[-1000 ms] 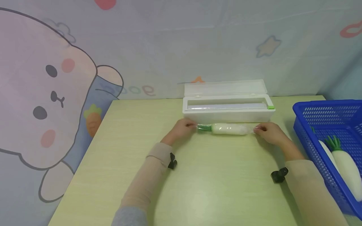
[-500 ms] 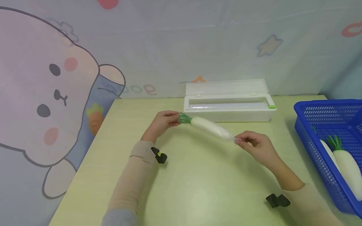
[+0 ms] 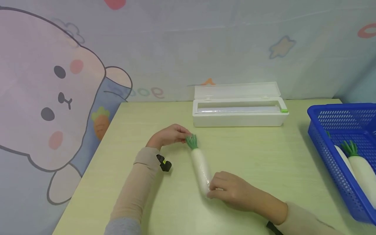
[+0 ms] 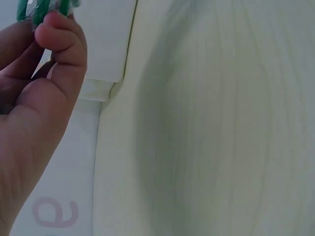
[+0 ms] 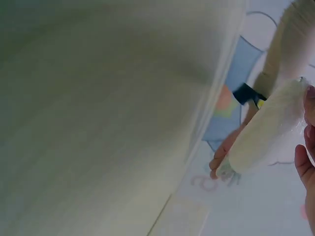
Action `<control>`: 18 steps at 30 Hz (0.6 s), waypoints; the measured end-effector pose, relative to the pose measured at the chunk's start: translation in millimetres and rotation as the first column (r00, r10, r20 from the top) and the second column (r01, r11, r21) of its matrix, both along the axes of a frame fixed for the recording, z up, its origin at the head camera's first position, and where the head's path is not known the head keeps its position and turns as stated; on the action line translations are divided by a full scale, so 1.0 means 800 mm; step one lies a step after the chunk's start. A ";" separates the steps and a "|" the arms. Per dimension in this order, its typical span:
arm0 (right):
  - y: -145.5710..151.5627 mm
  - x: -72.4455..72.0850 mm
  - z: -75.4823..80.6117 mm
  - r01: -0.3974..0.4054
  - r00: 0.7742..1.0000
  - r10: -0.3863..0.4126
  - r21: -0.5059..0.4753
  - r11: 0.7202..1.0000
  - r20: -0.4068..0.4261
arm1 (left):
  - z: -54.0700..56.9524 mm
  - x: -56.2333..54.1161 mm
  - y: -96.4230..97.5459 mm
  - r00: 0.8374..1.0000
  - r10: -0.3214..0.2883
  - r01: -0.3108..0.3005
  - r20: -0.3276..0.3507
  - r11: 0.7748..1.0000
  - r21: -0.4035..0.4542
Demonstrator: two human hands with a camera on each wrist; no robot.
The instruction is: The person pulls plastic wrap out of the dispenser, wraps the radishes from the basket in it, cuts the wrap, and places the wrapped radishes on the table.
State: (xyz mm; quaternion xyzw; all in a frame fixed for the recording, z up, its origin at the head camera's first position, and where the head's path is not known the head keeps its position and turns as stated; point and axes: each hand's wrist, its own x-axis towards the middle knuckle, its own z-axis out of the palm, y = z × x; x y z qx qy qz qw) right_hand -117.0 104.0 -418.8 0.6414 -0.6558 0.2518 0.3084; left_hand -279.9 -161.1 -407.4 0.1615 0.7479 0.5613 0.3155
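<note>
A white radish (image 3: 201,166) with green leaves, wrapped in clear plastic film, is held slantwise over the table by both hands. At its leafy end, the fingertips of my left hand (image 3: 171,135) pinch the wrap; the left wrist view shows only a bit of the green leaves (image 4: 39,14) past the fingers of that hand (image 4: 49,88). My right hand (image 3: 235,192) pinches the lower, white end. In the right wrist view the wrapped radish (image 5: 268,128) shows nearly whole, with only part of the right hand (image 5: 309,167) at the edge.
A white cling film box (image 3: 238,121) stands at the back of the light table (image 3: 249,150), its lid up and the roll inside. To the right is a blue basket (image 3: 326,166) with two more white radishes (image 3: 362,176). A printed cloth (image 3: 176,49) hangs behind.
The wrapped radish has swung from lying level before the box to a steep slant. My right hand has come towards me and to the left; my left hand moved left, then slightly down.
</note>
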 end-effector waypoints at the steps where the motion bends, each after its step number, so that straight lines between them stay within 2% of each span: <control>1: -0.002 0.002 -0.003 0.013 1.000 -0.012 0.022 1.000 -0.016 | 0.000 0.001 -0.002 0.999 -0.038 0.038 0.000 0.999 -0.008; 4: -0.004 0.003 -0.007 0.049 0.998 -0.046 0.073 0.996 -0.041 | 0.001 0.003 -0.014 0.996 -0.089 0.089 -0.010 0.996 -0.032; 6: -0.004 0.000 -0.007 0.080 0.997 -0.078 0.087 0.993 -0.020 | 0.004 0.005 -0.025 0.998 -0.059 0.058 -0.033 0.997 -0.049; 8: -0.003 -0.010 -0.006 0.124 0.992 -0.124 0.071 0.990 0.000 | 0.008 0.008 -0.038 0.998 0.015 -0.018 -0.054 0.998 -0.056; 10: -0.003 -0.025 -0.005 0.179 0.983 -0.180 0.032 0.983 0.027 | 0.012 0.012 -0.056 0.990 0.125 -0.127 -0.063 0.991 -0.040; 11: -0.003 -0.033 -0.004 0.212 0.976 -0.212 0.006 0.977 0.053 | 0.014 0.014 -0.067 0.980 0.188 -0.190 -0.058 0.982 -0.017; 13: -0.006 -0.054 -0.001 0.288 0.954 -0.281 -0.055 0.956 0.107 | 0.015 0.019 -0.088 0.945 0.326 -0.325 -0.026 0.945 0.045; 15: -0.012 -0.073 0.003 0.371 0.911 -0.343 -0.090 0.924 0.228 | 0.013 0.023 -0.109 0.898 0.441 -0.440 0.016 0.891 0.110; 16: -0.017 -0.082 0.006 0.412 0.874 -0.367 -0.087 0.907 0.320 | 0.012 0.026 -0.118 0.872 0.488 -0.487 0.034 0.862 0.137; 17: -0.022 -0.091 0.009 0.454 0.820 -0.385 -0.071 0.888 0.423 | 0.010 0.029 -0.126 0.848 0.527 -0.528 0.053 0.835 0.156; 18: -0.029 -0.101 0.011 0.490 0.751 -0.395 -0.046 0.870 0.529 | 0.008 0.032 -0.134 0.823 0.563 -0.566 0.071 0.806 0.172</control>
